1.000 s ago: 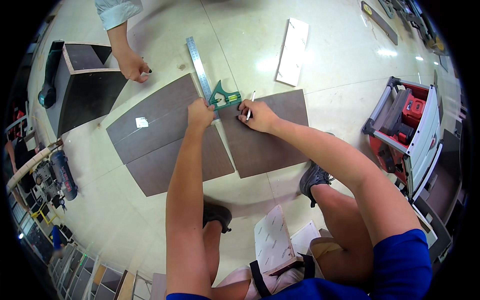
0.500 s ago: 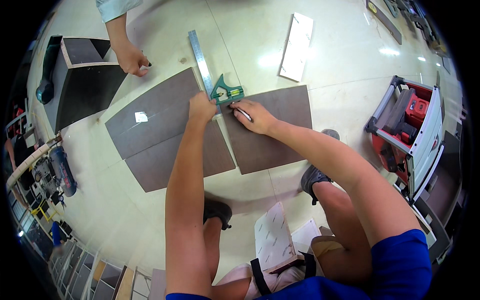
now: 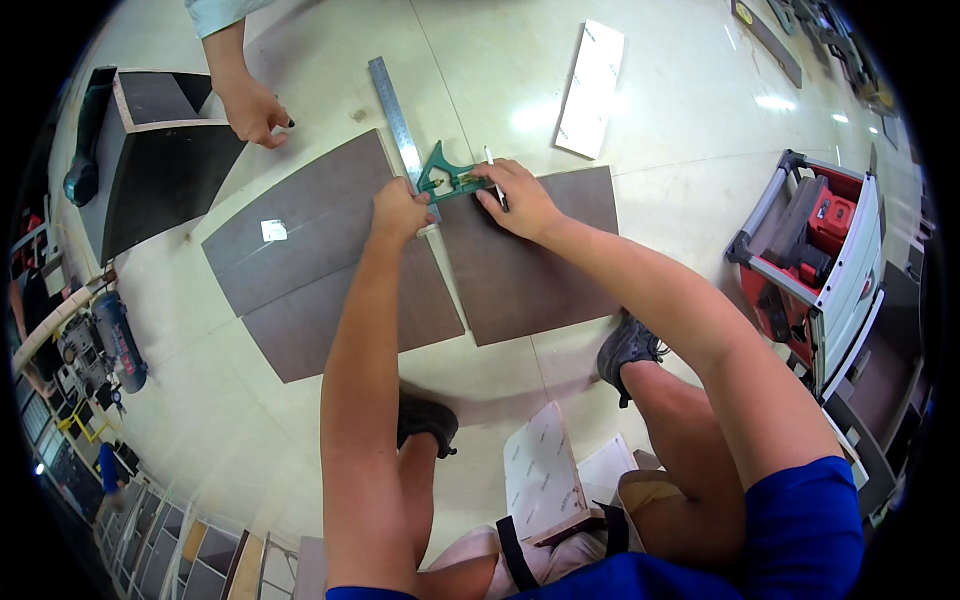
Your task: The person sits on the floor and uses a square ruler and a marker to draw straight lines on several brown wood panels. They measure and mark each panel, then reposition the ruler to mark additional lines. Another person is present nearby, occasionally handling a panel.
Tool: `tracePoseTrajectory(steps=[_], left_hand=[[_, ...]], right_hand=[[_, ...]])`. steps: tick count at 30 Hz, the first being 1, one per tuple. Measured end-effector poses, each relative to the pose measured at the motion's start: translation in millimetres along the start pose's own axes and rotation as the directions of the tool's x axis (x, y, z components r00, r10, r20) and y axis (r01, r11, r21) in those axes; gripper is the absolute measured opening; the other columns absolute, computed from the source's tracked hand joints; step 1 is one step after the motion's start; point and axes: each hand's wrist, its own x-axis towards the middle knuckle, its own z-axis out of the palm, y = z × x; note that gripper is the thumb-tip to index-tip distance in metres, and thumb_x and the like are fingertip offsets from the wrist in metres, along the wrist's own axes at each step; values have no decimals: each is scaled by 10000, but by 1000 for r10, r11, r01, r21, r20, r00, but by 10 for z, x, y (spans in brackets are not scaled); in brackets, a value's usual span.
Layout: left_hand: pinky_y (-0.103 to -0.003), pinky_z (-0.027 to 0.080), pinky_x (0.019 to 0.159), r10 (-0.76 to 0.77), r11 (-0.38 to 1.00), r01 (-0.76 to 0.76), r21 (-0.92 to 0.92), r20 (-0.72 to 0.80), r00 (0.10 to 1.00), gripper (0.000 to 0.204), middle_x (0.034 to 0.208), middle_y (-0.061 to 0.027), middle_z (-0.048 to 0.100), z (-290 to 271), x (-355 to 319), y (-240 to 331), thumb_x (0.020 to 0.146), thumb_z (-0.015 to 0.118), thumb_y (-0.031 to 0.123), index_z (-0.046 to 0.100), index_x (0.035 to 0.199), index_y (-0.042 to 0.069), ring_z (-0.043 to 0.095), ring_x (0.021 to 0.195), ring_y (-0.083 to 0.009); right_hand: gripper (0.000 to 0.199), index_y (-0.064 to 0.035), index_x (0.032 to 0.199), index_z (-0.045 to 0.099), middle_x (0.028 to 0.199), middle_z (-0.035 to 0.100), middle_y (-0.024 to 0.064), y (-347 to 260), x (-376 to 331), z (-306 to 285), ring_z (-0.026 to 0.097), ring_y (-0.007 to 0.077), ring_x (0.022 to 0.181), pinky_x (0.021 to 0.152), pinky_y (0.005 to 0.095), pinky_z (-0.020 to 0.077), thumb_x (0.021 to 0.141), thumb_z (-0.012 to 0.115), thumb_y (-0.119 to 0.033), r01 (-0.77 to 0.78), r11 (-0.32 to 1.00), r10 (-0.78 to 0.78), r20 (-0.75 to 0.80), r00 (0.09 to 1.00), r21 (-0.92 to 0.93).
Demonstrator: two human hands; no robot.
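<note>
My left hand [image 3: 398, 212] presses down on a metal ruler blade [image 3: 393, 112] of a combination square with a green head [image 3: 446, 180]. My right hand [image 3: 517, 198] holds a white pencil [image 3: 492, 172] against the green head, at the top edge of a dark brown board [image 3: 530, 265]. A second dark brown board [image 3: 310, 255] lies to the left of the ruler, under my left wrist. Both boards lie flat on the glossy floor.
Another person's hand [image 3: 256, 110] holds a small dark thing near an open dark cabinet box [image 3: 150, 150] at upper left. A white panel [image 3: 592, 88] lies further away. A red table saw [image 3: 820, 260] stands at right. My shoes [image 3: 625, 345] flank the boards.
My right hand has moved along the top edge of the right board toward the green square head. My left hand stays on the ruler. The other person's hand has barely shifted.
</note>
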Motion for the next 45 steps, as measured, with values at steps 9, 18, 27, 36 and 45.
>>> tracePoseTrajectory(steps=[9,18,27,36,45], left_hand=[[-342,601,552,8,1000,-7,-13,49,999,207,854,-156,691,-22,-85,25,936,675,98,501,935,-14,755,730,-256],[-343,547,505,32,997,-37,67,71,997,215,826,-155,695,-9,-82,-35,947,661,114,473,963,9,752,719,-248],[-339,537,491,15,999,-17,34,71,997,226,815,-144,690,-46,-95,-50,953,656,117,458,981,13,745,693,-242],[-333,522,461,54,999,-54,-7,35,998,231,808,-143,688,-18,-116,-99,948,664,112,456,997,22,733,657,-224],[-308,513,476,67,995,-65,-73,13,998,206,804,-126,678,3,-169,-156,951,661,113,488,1000,14,726,649,-211]], right_hand=[[208,-79,1067,672,1038,664,127,-112,-100,-11,611,345,1023,900,448,496,916,668,-222,230,973,-230,86,969,12],[370,-33,1305,558,1130,643,187,-78,-239,98,595,376,1075,955,455,471,985,564,-220,94,992,-108,194,975,79],[371,-38,1287,558,1143,617,186,-157,-269,127,573,379,1105,970,453,467,942,610,-166,146,989,-143,176,974,-5],[247,-57,1229,593,1160,645,171,-29,-173,59,590,368,1114,971,445,481,1002,524,-126,8,990,-29,147,989,141],[347,-72,1260,563,1254,599,157,-75,-175,22,561,357,1169,999,446,462,929,629,-152,-25,997,10,197,980,75]])
